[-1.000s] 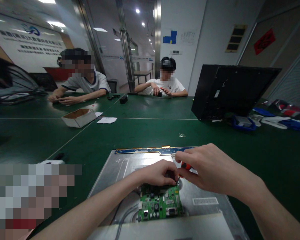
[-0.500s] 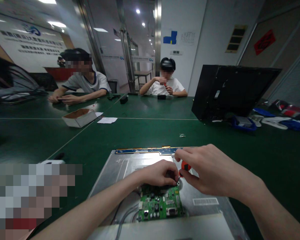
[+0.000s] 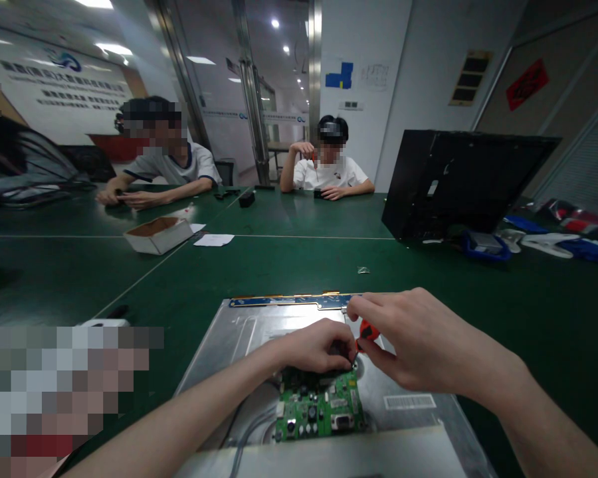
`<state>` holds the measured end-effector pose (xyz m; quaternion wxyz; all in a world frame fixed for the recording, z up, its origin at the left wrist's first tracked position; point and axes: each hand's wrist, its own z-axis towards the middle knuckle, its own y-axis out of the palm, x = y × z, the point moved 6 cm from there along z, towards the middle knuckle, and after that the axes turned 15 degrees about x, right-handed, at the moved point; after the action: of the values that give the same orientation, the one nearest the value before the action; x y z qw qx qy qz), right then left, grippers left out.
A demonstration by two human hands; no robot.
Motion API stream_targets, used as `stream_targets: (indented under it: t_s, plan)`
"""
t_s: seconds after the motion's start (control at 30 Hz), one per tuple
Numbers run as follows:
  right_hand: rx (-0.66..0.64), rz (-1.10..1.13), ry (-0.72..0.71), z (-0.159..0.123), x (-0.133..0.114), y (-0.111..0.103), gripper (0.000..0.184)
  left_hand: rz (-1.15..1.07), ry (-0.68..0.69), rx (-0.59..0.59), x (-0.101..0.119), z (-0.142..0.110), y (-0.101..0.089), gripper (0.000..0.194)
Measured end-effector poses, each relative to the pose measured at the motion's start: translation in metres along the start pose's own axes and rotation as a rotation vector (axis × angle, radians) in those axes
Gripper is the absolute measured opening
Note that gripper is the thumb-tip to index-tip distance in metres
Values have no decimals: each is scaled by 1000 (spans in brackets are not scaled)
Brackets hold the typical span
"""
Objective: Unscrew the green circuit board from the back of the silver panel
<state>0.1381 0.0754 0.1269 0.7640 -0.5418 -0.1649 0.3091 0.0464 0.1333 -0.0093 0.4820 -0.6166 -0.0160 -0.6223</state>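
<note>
A silver metal panel (image 3: 239, 332) lies flat on the green table in front of me, with a green circuit board (image 3: 319, 406) mounted on it and a blue strip (image 3: 289, 301) along its far edge. My right hand (image 3: 423, 342) is closed round a red-handled screwdriver (image 3: 366, 330), whose tip points down at the board's top right corner. My left hand (image 3: 311, 346) is curled with its fingertips pinched at that same corner, right beside the screwdriver tip. What the left fingers hold is hidden.
A black monitor shell (image 3: 458, 182) stands at the right, with blue and white items (image 3: 483, 244) behind it. A shallow cardboard tray (image 3: 157, 234) and white paper (image 3: 213, 239) lie at the left. Two people (image 3: 329, 169) sit at the far side, working with their own hands.
My hands have barely moved; the right fingers shifted slightly on the screwdriver handle. The person at the far end raised a hand to head height.
</note>
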Motion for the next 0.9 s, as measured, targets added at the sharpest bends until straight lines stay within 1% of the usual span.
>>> stream_targets:
  t_s: [0.23,0.37,0.63,0.77,0.9]
  plan:
    - [15,-55,-12,2,2,3,4,14,3,-16,1,0,0,13]
    - [17,-52,-20,3,0,1,9,32,10,-13,0,0,1,12]
    - [25,-65,-16,2,3,2,2,49,24,-14,2,0,0,11]
    - [12,-2,-24,1,0,0,8,36,30,-13,0,0,1,12]
    - [13,-33,-12,2,2,1,6,55,46,-33,0,1,2,10]
